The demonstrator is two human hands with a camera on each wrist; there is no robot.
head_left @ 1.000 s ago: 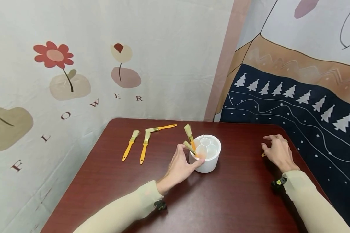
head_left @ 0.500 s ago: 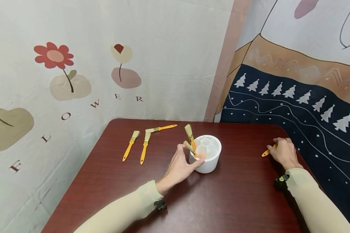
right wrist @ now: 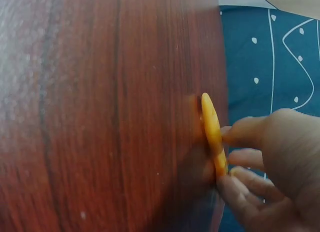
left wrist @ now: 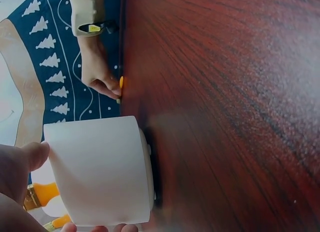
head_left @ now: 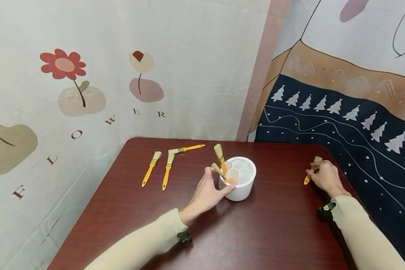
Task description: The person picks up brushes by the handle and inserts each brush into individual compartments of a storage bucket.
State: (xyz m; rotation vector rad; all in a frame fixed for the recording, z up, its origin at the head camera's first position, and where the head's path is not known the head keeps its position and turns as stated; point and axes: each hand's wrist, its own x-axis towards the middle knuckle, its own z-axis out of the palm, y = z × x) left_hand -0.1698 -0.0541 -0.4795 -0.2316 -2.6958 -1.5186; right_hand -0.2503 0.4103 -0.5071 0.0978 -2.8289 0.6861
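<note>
At the pot's near left side in the head view, my left hand (head_left: 206, 194) grips a white round holder (head_left: 243, 190) with clear inner compartments. Its thumb lies on the near rim, and the left wrist view shows several fingertips along the white wall (left wrist: 100, 172). Two paintbrushes (head_left: 218, 150) stand in the holder, bristles up, leaning left. Over by the table's right edge, my right hand (head_left: 328, 178) pinches a yellow-handled paintbrush (head_left: 307, 179), its pale bristles pointing away. In the right wrist view the yellow handle (right wrist: 211, 123) lies close over the tabletop, between thumb and fingers.
Three more paintbrushes lie on the dark red table (head_left: 273, 232) at the back left: one angled brush (head_left: 150, 173), one beside it (head_left: 167, 174), and one nearly sideways (head_left: 190, 147). Printed cloth walls (head_left: 195, 67) rise behind the table and along its right side.
My right hand has closed on the brush at the right edge, shifting slightly right. The brush has turned, so its bristles now show beyond the fingers. My left hand stays on the holder.
</note>
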